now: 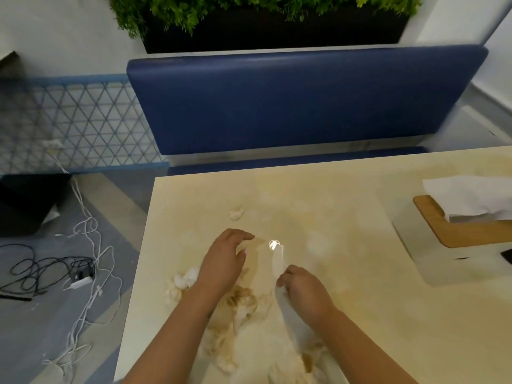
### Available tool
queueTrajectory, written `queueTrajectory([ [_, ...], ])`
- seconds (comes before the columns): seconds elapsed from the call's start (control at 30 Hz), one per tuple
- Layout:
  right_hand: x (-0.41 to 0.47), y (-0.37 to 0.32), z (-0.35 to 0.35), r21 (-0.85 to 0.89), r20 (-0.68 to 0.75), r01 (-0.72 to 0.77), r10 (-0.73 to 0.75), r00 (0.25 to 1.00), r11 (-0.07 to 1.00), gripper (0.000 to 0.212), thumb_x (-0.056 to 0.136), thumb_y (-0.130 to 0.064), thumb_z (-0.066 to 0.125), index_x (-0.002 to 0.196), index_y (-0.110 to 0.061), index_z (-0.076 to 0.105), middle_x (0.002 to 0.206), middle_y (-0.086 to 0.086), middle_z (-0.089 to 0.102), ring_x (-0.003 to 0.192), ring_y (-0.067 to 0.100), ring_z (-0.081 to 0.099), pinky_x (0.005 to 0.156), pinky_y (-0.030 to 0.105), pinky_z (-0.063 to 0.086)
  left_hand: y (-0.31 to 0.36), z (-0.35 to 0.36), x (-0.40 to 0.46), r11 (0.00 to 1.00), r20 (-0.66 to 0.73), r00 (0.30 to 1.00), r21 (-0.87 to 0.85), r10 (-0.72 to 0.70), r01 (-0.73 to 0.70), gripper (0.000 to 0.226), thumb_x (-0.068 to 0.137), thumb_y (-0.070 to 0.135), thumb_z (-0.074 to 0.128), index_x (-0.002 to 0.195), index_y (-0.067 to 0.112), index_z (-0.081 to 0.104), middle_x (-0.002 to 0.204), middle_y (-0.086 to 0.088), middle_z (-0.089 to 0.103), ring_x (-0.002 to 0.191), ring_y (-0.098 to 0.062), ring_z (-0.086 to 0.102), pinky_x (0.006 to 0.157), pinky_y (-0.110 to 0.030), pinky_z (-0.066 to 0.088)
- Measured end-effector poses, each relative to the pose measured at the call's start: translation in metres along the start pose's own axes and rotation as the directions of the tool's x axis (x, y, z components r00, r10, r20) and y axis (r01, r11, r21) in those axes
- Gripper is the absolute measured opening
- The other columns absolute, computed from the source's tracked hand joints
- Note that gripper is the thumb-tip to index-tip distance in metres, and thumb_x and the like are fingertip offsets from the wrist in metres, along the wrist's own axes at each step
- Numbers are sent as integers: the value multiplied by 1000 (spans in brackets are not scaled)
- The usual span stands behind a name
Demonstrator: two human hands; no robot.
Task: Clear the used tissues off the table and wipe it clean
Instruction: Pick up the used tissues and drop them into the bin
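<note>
1. The used tissues [243, 303] lie heaped on the bench [346, 314] near its front edge: soft, light, damp-looking, likely to tear, so best bunched from the middle.
2. One stray wad [237, 212] sits farther back.
3. Left hand [224, 259] hovers loosely curled, gripping nothing.
4. Right hand [303, 289] clutches a white tissue [278, 261].

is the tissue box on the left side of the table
No, the tissue box sits near the table's right edge, right of both hands.

Blue bench backrest [304, 101] behind, w/ planter [263, 20] above. Cables [83, 245] on floor at left, beside what looks like a black bin [27, 203].
</note>
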State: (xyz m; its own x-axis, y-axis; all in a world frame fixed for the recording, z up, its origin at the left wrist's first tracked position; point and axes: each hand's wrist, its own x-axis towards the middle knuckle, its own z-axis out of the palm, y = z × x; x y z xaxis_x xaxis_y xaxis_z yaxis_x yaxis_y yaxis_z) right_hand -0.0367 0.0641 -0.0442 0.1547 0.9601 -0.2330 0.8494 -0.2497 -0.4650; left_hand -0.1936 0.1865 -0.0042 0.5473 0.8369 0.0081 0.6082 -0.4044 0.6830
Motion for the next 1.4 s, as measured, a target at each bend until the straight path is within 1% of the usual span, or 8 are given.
queueTrajectory([
  [0.13, 2, -1, -12, 78, -18, -30, 32, 999, 997, 35, 82, 0, 46, 103, -15, 69, 102, 4, 58, 93, 19, 58, 71, 18, 34, -8, 4, 37, 995, 6, 999, 98, -33, 32, 37, 88, 7, 56, 121, 24, 59, 132, 5, 43, 124, -14, 43, 91, -21, 39],
  [0.33, 7, 1, -37, 192, -147, -68, 97, 984, 979, 31, 85, 1, 48, 101, -14, 70, 95, -5, 54, 89, 17, 58, 74, 21, 40, -17, 12, 83, 955, 59, 995, 291, -83, 62, 39, 92, 12, 53, 128, 25, 53, 146, 2, 32, 132, -21, 29, 97, -33, 42],
  [0.47, 8, 3, -46, 200, -190, -88, 126, 974, 976, 32, 86, 1, 49, 102, -15, 70, 101, -4, 58, 90, 15, 58, 73, 19, 39, -27, 19, 99, 920, 133, 980, 383, -146, 85, 38, 96, 13, 42, 130, 26, 53, 148, 3, 31, 133, -21, 27, 97, -36, 43],
  [0.57, 7, 7, -47, 232, -216, -98, 149, 965, 968, 30, 85, 1, 51, 99, -15, 71, 101, -2, 60, 89, 15, 59, 73, 18, 39, -34, 22, 105, 897, 138, 981, 439, -136, 62, 41, 93, 3, 42, 124, 23, 58, 139, 1, 42, 123, -23, 36, 91, -36, 48],
  [0.73, 1, 12, -50, 277, -246, -115, 187, 951, 954, 30, 82, 2, 51, 94, -16, 72, 100, -4, 61, 88, 13, 59, 74, 16, 41, -34, 23, 109, 929, 63, 987, 351, -149, 118, 33, 90, 1, 43, 108, 13, 68, 114, -5, 57, 105, -24, 50, 80, -31, 47],
  [0.9, -6, 15, -55, 328, -280, -127, 225, 933, 936, 30, 80, 4, 52, 91, -16, 71, 95, -12, 55, 86, 8, 54, 69, 8, 36, -27, 23, 103, 962, 41, 992, 252, -120, 106, 31, 88, -2, 45, 104, 9, 69, 110, -5, 59, 100, -23, 55, 81, -28, 44],
  [1.23, -33, 21, -72, 449, -352, -144, 323, 879, 882, 33, 78, 7, 52, 84, -20, 68, 89, -11, 54, 76, 3, 52, 69, 15, 42, 30, 41, 73, 987, -5, 993, 112, 118, -117, 35, 80, -12, 47, 96, 9, 70, 99, -1, 61, 96, -19, 56, 80, -18, 38],
  [1.4, -58, 34, -83, 458, -404, -170, 375, 834, 873, 33, 76, 9, 52, 81, -21, 67, 85, -11, 52, 78, 9, 53, 65, 7, 36, 72, 59, 57, 976, 22, 977, 53, 211, -212, 34, 76, -12, 50, 90, 12, 70, 90, 8, 56, 90, -15, 55, 73, -14, 36],
])
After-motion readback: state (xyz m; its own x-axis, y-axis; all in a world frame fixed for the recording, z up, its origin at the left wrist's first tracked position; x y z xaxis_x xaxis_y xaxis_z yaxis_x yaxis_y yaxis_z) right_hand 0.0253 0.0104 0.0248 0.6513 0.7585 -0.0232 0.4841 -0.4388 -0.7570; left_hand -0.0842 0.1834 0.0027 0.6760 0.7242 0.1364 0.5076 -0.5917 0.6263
